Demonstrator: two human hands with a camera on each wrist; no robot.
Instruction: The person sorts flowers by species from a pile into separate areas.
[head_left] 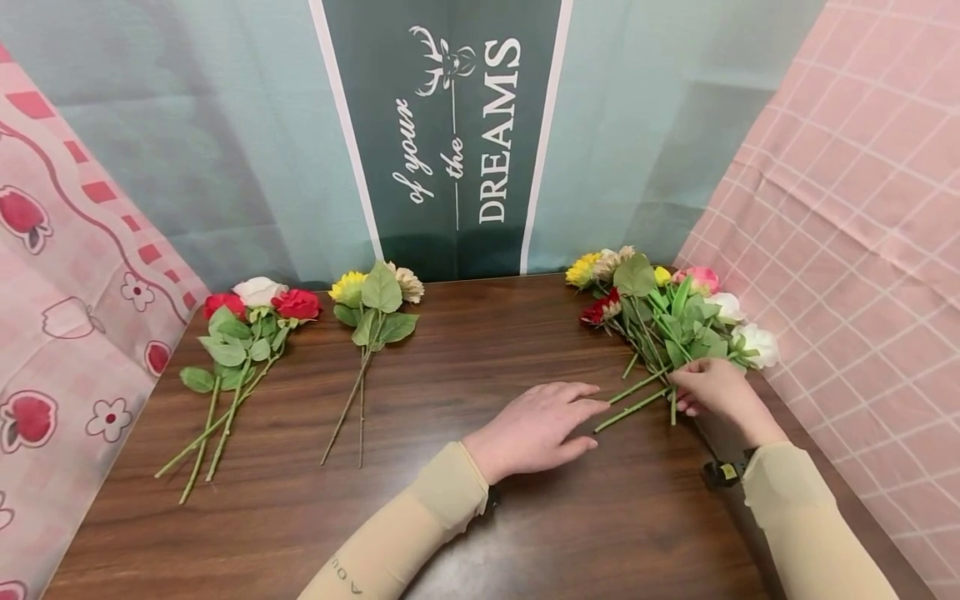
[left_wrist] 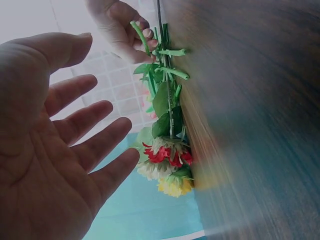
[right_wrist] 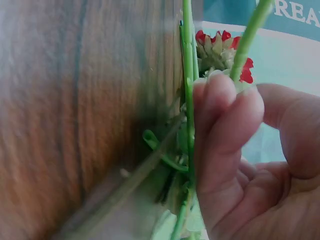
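My right hand [head_left: 716,396] pinches a green flower stem [right_wrist: 247,42] between thumb and fingertips, at the lower end of a mixed pile of flowers on the right. White roses [head_left: 756,344], a pink flower [head_left: 702,278], a dark red flower [head_left: 602,308] and a yellow flower [head_left: 583,269] show in that pile. Which bloom belongs to the pinched stem is hidden among the leaves. My left hand [head_left: 536,429] hovers left of the cut stem ends, its fingers spread and holding nothing; its bare palm faces the pile in the left wrist view.
On the far left of the wooden table [head_left: 465,358] lie red roses [head_left: 297,304] and a white rose [head_left: 259,292] with crossed stems. A yellow sunflower [head_left: 348,288] and a beige flower [head_left: 407,284] lie beside them. Cloth hangs around the back and sides.
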